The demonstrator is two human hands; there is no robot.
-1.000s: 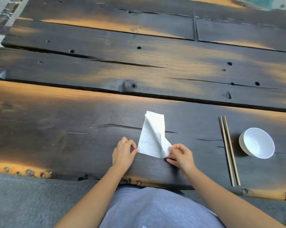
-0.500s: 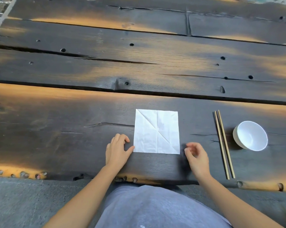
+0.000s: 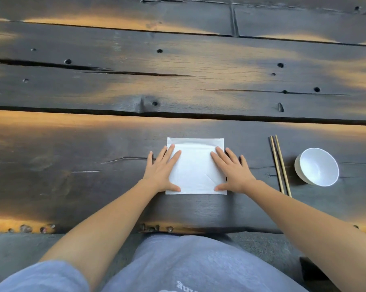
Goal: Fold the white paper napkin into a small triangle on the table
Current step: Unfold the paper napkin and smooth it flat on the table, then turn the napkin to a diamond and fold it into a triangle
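Observation:
The white paper napkin point(image 3: 195, 167) lies flat as a square on the dark wooden table point(image 3: 93, 175), close to the near edge, with faint diagonal creases. My left hand point(image 3: 162, 169) rests palm down on its left side, fingers spread. My right hand point(image 3: 232, 170) presses flat on its right side, fingers also spread. Both hands cover the napkin's side edges; neither grips it.
A pair of wooden chopsticks point(image 3: 280, 165) lies to the right of the napkin, pointing away from me. A white bowl point(image 3: 317, 166) stands just right of them. Gaps and holes run across the planks farther back.
The napkin went from a half-lifted fold to an open flat square. Both hands then moved from its near corners onto its surface, palms down.

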